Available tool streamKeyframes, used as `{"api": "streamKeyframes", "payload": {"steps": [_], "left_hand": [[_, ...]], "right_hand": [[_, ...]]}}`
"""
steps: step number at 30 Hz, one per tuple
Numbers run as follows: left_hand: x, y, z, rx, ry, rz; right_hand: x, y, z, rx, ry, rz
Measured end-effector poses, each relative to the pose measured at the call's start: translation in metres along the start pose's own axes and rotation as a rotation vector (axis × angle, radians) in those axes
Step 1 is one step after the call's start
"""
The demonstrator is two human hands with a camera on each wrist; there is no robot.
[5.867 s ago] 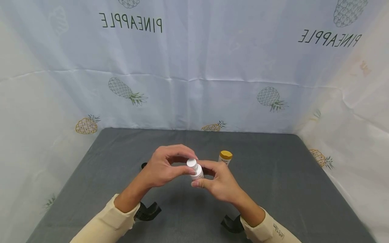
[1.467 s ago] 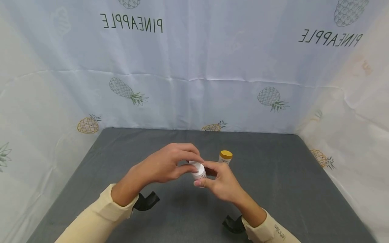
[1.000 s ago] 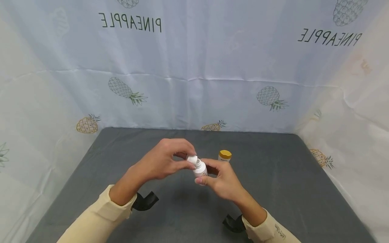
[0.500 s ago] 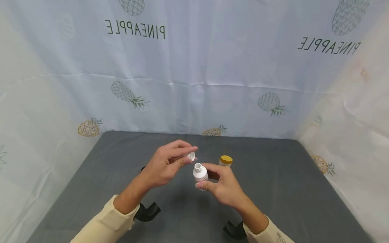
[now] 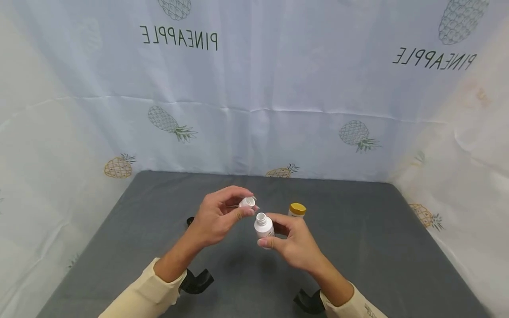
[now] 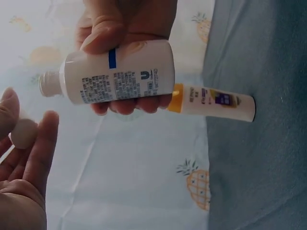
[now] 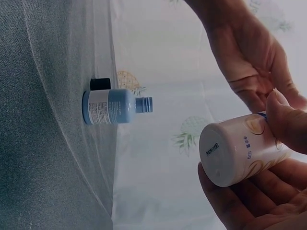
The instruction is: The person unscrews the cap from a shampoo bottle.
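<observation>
The right hand (image 5: 296, 245) grips the upright open bottle (image 5: 263, 225); the left hand (image 5: 216, 216) pinches its cap (image 5: 247, 202) just up-left of the neck.

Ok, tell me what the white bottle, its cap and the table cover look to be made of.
White bottle: seemingly opaque plastic, smooth with a slight sheen, printed label, moulded threaded neck.
Cap: likely the same white plastic, hollow inside, pinched by the left hand.
Table cover: apparently grey woven fabric, matte, with fine texture and soft creases.
</observation>
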State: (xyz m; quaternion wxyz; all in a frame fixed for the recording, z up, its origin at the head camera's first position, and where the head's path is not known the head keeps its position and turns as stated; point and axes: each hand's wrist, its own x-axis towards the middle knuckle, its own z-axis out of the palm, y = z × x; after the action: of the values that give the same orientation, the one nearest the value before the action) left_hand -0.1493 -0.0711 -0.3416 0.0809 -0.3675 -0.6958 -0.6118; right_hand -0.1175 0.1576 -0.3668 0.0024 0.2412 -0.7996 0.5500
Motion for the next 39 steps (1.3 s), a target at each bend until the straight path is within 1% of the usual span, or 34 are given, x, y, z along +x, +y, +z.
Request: {"api": "streamKeyframes", "payload": {"steps": [6, 10, 13, 16, 21, 25, 29, 36, 39], "left_hand": [[-0.002, -0.006, 0.0, 0.047, 0.067, -0.012], [-0.003, -0.011, 0.001, 0.045, 0.096, -0.049], [-0.004, -0.013, 0.001, 0.026, 0.103, -0.076], [-0.004, -0.014, 0.001, 0.028, 0.104, -0.085], [-0.005, -0.015, 0.001, 0.104, 0.117, -0.091], [-0.006, -0.016, 0.001, 0.151, 0.132, -0.13], [-0.007, -0.019, 0.001, 0.174, 0.145, -0.162], [-0.004, -0.029, 0.002, 0.221, 0.176, -0.153], [-0.004, -0.036, 0.002, 0.225, 0.185, -0.156]], "right_hand": [[0.003, 0.002, 0.001, 0.003, 0.006, 0.007], [0.004, 0.004, 0.001, 0.009, 0.023, 0.029], [0.005, 0.005, 0.002, 0.023, 0.034, 0.037], [0.007, 0.006, 0.003, 0.036, 0.041, 0.035], [0.01, 0.007, 0.005, 0.045, 0.054, 0.032], [0.011, 0.009, 0.006, 0.039, 0.062, 0.045], [0.014, 0.012, 0.007, 0.029, 0.073, 0.055], [0.022, 0.015, 0.007, 0.013, 0.109, 0.058], [0.025, 0.018, 0.009, 0.016, 0.121, 0.045]]}}
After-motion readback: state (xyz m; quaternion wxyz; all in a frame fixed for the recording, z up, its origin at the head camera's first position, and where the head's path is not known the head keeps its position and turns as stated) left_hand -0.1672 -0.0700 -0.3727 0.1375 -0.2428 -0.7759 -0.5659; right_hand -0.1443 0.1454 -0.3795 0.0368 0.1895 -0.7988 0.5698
